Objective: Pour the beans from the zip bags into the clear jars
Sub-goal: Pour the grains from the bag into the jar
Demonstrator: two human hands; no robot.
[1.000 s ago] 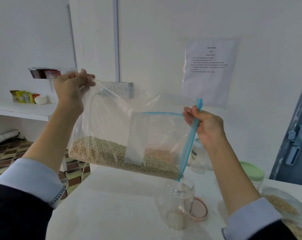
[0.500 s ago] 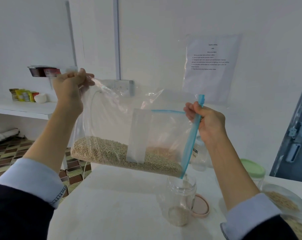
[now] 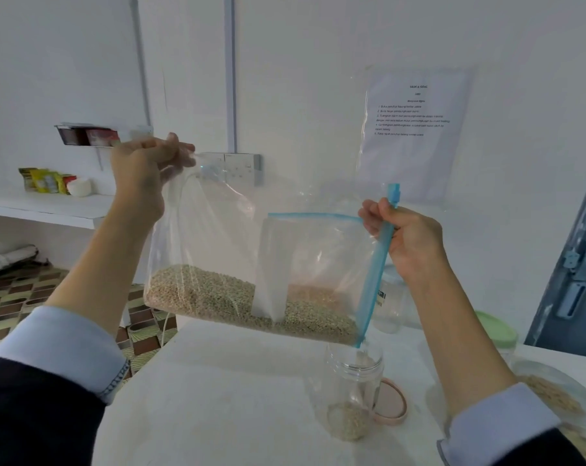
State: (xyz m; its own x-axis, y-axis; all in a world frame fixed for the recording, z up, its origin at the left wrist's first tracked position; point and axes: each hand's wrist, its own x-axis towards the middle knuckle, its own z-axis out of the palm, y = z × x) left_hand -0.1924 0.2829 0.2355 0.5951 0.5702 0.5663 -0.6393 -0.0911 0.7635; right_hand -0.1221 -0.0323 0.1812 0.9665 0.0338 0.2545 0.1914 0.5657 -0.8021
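White-walled room; a printed instruction sheet in a plastic sleeve hangs on the wall, with a socket plate to its left. The white bench fills the lower view.

Progress: pour under way, early stage by my estimate. The open clear jar stands on the bench with only a shallow layer of beans at its bottom. Most of the beans lie in the zip bag, heaped along its lower edge. Left to do, judging from this: empty most of this bag, cap the jar, and deal with further bags; at least one more bag of beans lies at the right edge of the bench.

Bag: transparent, turned on its side, blue zip strip running downward on the right. Its lowest corner sits directly above, perhaps just inside, the jar mouth. A faint trickle seems to pass through the mouth; too blurred to confirm. A white label panel is on the bag's face.

Hands: left hand held high, fingers pinched on the bag's far corner. Right hand fingers curled round the upper end of the zip strip.

Also on the bench: a pinkish lid lying flat just beside the jar, a second clear jar behind, and a green-lidded jar to the right.
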